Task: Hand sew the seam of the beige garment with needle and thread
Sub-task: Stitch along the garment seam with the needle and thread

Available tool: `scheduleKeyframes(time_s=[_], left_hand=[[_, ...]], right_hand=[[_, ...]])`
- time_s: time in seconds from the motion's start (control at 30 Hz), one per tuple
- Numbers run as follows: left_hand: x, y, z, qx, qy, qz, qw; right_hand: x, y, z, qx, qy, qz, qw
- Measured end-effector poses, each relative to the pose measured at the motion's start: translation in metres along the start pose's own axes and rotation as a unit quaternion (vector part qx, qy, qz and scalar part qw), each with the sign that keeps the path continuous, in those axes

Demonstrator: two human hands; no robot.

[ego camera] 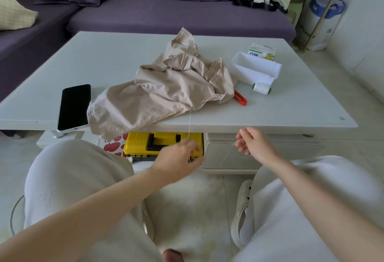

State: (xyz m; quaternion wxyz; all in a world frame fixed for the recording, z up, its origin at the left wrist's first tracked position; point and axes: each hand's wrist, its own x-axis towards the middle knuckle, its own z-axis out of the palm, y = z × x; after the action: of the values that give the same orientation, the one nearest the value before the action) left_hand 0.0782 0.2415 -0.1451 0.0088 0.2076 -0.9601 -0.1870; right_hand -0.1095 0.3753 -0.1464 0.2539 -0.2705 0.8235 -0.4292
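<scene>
The beige garment (166, 93) lies crumpled on the white table (291, 108), one end hanging over the front edge. A pale thread (189, 124) runs straight down from the garment's seam to my left hand (180, 157), which pinches it below the table edge. My right hand (253, 143) is to the right at about the same height, with its fingers curled round a loop of the same thread. The needle is too small to make out. A white thread spool (261, 88) lies on the table to the right of the garment.
A black phone (73, 107) rests at the table's front left. Red scissors handles (241, 97) stick out from under the garment. A white tray (256, 68) and a juice carton (262, 52) stand at the right. A yellow toolbox (164, 143) sits under the table. A purple sofa (145, 12) is behind.
</scene>
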Motion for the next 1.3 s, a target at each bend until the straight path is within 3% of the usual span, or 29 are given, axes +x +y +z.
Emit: scheduleKeyframes(time_s=[0.1,0.2,0.27,0.6,0.77,0.93,1.1,1.2,1.3], left_hand=[[0.028,-0.007,-0.012,-0.031,0.181,-0.091,0.979],[0.051,-0.014,-0.018,-0.022,0.212,-0.206,0.955],[0.062,-0.011,-0.018,0.007,0.212,-0.228,0.950],[0.053,-0.010,-0.015,-0.083,0.267,-0.158,0.947],[0.038,-0.011,-0.018,-0.105,0.243,-0.114,0.957],[0.032,-0.009,-0.024,-0.084,0.151,-0.074,0.982],[0.043,-0.020,-0.039,-0.065,0.234,-0.031,0.970],[0.055,-0.032,-0.045,-0.010,0.205,-0.047,0.978],[0.066,-0.038,-0.044,0.012,0.170,-0.063,0.983]], right_hand=[[0.003,0.000,0.003,-0.006,0.002,-0.009,1.000],[0.006,0.001,0.008,-0.035,0.015,-0.048,0.998],[0.007,0.001,0.009,-0.060,0.032,-0.065,0.996],[0.014,-0.010,0.013,-0.008,0.106,-0.059,0.993],[0.015,-0.015,0.020,-0.003,0.084,-0.087,0.993],[0.016,-0.023,0.026,0.010,0.068,-0.110,0.992],[0.018,-0.032,0.033,-0.001,0.062,-0.157,0.986],[0.021,-0.039,0.038,-0.027,0.041,-0.192,0.980],[0.025,-0.054,0.044,0.087,-0.030,-0.095,0.991]])
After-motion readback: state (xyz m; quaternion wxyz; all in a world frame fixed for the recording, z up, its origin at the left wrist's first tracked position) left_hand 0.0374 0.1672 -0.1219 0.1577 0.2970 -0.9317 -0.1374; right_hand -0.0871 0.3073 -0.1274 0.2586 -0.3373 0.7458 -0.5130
